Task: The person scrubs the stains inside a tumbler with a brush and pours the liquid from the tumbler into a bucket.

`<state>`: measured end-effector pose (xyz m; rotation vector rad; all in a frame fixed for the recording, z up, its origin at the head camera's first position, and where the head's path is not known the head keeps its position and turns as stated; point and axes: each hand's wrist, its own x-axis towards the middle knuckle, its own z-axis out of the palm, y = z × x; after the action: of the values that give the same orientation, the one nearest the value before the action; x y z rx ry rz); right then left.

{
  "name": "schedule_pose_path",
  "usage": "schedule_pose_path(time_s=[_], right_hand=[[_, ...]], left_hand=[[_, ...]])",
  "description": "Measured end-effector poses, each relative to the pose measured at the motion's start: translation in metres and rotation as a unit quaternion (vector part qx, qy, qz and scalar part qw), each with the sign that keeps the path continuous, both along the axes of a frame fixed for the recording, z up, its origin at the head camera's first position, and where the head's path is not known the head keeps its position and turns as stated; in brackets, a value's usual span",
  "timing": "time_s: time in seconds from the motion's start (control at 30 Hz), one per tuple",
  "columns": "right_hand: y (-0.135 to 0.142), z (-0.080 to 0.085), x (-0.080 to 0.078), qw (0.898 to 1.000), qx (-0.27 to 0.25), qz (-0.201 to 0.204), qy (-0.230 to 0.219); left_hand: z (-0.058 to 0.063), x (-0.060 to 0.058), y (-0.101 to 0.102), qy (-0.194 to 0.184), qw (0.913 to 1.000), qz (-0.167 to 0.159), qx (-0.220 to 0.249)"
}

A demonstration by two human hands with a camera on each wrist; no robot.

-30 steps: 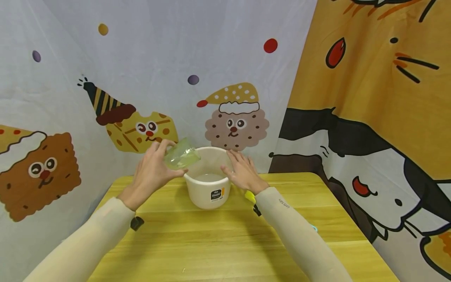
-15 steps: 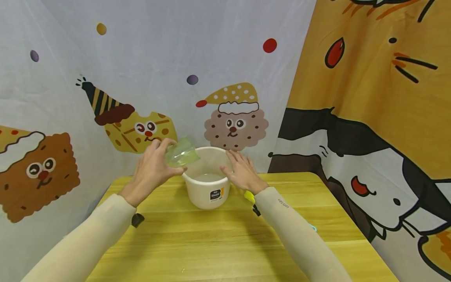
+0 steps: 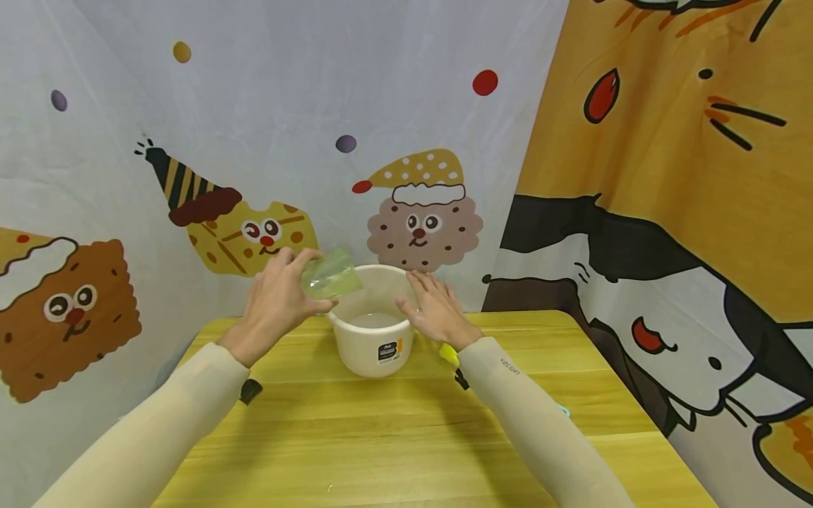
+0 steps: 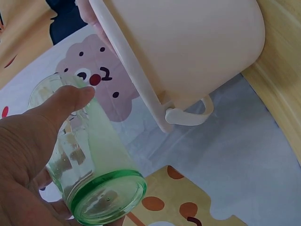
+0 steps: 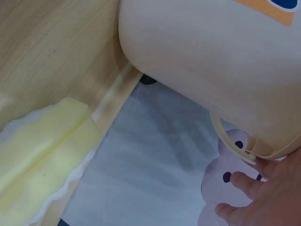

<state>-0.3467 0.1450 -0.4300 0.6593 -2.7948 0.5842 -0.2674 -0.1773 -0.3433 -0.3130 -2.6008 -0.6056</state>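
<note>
A clear green drinking glass (image 3: pixel 332 274) is in my left hand (image 3: pixel 279 300), thumb and fingers wrapped round it. It lies tipped on its side, with its mouth over the left rim of a white plastic bucket (image 3: pixel 375 351). Pale, cloudy liquid shows inside the glass in the left wrist view, where its thick green base (image 4: pixel 110 195) faces the camera. Some whitish liquid (image 3: pixel 375 320) covers the bucket's bottom. My right hand (image 3: pixel 438 308) rests on the bucket's right rim with extended fingers; the right wrist view shows its fingertips beside the handle (image 5: pixel 228 139).
The bucket stands on a wooden table (image 3: pixel 356 437) near its back edge, in front of a printed cloth (image 3: pixel 267 85). A yellow piece with a white wavy edge (image 5: pixel 51 150) lies by my right wrist. Small dark (image 3: pixel 250 391) and light blue (image 3: pixel 564 409) items lie partly behind the sleeves.
The glass has tipped slightly further in my left hand, which has edged a little toward the bucket. My right hand stays on the rim. The whole head view has drifted slightly.
</note>
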Motion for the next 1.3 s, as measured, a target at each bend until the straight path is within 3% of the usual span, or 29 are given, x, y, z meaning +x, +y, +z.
schedule_pose_path(time_s=[1.3], right_hand=[[-0.0004, 0.0006, 0.0026, 1.0, -0.001, -0.004, 0.002]], left_hand=[[-0.0003, -0.0061, 0.009, 0.018, 0.9992, -0.007, -0.035]])
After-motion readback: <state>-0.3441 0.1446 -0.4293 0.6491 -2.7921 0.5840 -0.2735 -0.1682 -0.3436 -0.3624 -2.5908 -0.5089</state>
